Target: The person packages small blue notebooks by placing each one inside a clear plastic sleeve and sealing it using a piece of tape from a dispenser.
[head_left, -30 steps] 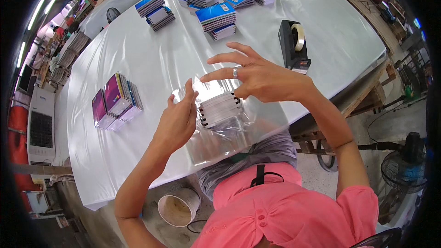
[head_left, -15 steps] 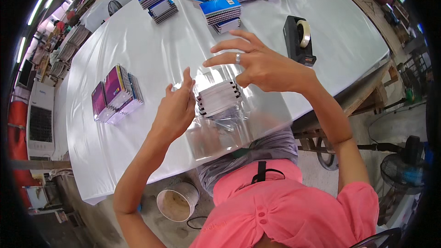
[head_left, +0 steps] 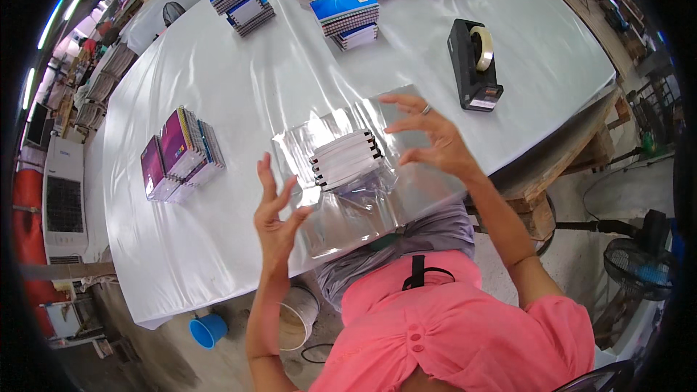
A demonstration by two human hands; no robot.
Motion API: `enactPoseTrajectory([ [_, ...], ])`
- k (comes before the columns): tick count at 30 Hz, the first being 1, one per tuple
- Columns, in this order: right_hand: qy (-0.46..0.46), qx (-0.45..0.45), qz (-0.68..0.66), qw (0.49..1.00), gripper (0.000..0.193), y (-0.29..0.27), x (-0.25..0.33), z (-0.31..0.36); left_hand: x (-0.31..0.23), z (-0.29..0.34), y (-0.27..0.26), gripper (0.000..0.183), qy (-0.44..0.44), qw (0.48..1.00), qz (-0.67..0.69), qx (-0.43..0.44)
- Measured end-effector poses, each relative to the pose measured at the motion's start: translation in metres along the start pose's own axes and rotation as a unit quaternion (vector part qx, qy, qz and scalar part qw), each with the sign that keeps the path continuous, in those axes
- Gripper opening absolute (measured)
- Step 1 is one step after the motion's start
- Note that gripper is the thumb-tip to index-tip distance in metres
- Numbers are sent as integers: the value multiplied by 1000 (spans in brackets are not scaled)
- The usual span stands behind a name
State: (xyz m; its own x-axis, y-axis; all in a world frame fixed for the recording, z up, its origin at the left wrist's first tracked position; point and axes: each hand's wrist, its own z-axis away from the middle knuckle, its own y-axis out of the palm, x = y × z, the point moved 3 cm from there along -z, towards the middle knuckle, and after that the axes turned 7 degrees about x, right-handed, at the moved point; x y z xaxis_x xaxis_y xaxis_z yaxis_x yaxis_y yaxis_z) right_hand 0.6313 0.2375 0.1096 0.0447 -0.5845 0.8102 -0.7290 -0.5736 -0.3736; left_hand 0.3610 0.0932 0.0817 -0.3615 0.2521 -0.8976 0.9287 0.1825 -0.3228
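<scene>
A small stack of spiral-bound notebooks (head_left: 347, 161) lies in front of me, page edges up, with dark coils along its left and right sides. Beneath it a transparent plastic sheet (head_left: 406, 174) is spread over the table, shiny and creased. My left hand (head_left: 278, 218) is at the sheet's left edge, fingers apart and holding nothing. On the other side, my right hand (head_left: 438, 138), with a ring on one finger, hovers by the sheet's right part. Its fingers are spread and curved, with nothing plainly held. Neither hand touches the notebooks.
A black tape dispenser (head_left: 475, 65) stands at the right. Blue notebooks (head_left: 345, 14) are piled at the far side. Purple notebooks (head_left: 178, 149) in plastic stand at the left. The white-covered table (head_left: 239, 101) has its wooden edge at right. Below are a blue bucket (head_left: 208, 330) and a whitish bucket (head_left: 298, 319).
My right hand has moved right and nearer, off the space above the stack. My left hand has come lower and nearer, its fingers spreading. More of the plastic sheet shows; the notebooks stay put.
</scene>
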Motion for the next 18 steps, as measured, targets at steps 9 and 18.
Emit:
enactPoseTrajectory([
  [9,-8,-20,33,999,51,43,-12,11,-15,-34,21,49,107,975,-181,73],
  [18,-17,-62,29,998,32,59,-5,7,-27,-41,26,43,108,959,-250,80],
])
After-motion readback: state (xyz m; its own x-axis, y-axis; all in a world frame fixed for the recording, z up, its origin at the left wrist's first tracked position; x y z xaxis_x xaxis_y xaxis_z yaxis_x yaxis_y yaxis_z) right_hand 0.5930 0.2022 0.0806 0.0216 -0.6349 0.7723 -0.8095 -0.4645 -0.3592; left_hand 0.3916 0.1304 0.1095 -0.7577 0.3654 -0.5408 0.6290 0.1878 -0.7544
